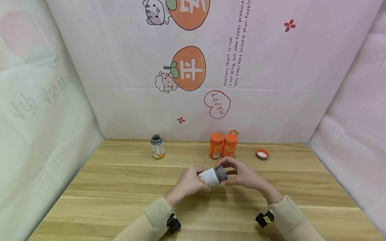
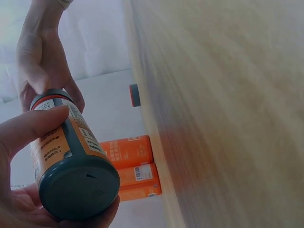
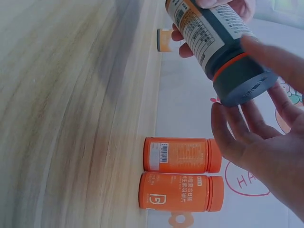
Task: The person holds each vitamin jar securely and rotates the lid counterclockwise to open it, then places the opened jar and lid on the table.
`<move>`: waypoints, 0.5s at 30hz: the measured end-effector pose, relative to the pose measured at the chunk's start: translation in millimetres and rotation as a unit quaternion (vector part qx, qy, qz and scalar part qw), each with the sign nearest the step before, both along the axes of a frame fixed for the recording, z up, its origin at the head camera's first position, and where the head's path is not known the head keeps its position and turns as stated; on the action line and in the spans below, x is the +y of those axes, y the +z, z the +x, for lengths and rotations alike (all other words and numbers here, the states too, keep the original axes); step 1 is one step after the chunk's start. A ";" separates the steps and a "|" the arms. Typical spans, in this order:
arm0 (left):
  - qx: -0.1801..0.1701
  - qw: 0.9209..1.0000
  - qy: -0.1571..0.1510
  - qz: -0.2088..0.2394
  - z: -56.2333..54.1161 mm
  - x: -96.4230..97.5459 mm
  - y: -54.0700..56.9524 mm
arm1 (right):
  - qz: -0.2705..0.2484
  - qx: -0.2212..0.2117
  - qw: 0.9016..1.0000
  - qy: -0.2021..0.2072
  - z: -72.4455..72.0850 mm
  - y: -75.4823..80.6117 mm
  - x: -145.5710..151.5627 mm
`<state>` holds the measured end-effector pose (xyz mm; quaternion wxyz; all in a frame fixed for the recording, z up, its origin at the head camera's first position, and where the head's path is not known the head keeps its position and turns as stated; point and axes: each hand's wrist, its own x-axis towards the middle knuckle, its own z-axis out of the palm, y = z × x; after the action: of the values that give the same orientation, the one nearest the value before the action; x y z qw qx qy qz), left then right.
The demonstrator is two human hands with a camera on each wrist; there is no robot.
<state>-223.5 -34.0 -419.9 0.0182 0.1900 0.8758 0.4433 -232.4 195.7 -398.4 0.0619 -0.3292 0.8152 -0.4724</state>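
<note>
A light wooden bench [image 1: 111, 203] with streaky grain runs across the lower part of the head view. Toward its back edge, left of centre in the frame, an uncapped bottle [image 1: 158, 150] with a grey neck stands upright. Right of centre stand two orange jars [image 1: 215, 147], just beside each other; farther right, a grey-and-orange cap [image 1: 262, 155] lies with its pale inside facing up

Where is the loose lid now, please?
In the head view, the loose lid lies toward the back right of the table, right of the two orange bottles.
</note>
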 end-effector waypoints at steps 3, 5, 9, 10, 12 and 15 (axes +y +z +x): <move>0.006 1.000 0.003 -0.007 1.3 0.7 1.1 | 0.009 -0.018 1.000 -0.017 1.3 1.4 -1.1; 0.014 1.000 0.004 -0.013 2.2 1.1 2.1 | 0.020 -0.033 0.999 -0.035 2.1 2.7 -1.9; 0.029 0.999 0.004 -0.027 3.9 2.7 4.2 | 0.041 -0.068 0.995 -0.068 3.9 6.7 -3.4; 0.030 0.999 0.005 -0.029 4.3 3.1 4.8 | 0.047 -0.076 0.993 -0.071 4.3 7.8 -3.6; 0.032 0.999 0.005 -0.033 5.2 3.8 5.5 | 0.063 -0.096 0.990 -0.077 4.6 9.5 -3.7; 0.039 0.998 0.003 -0.040 5.9 4.5 5.7 | 0.080 -0.136 0.984 -0.080 3.6 10.4 -3.6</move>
<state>-217.6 -29.5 -414.2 -0.0096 0.2038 0.8932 0.4006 -228.7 192.0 -387.9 0.1606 -0.1894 0.8581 -0.4495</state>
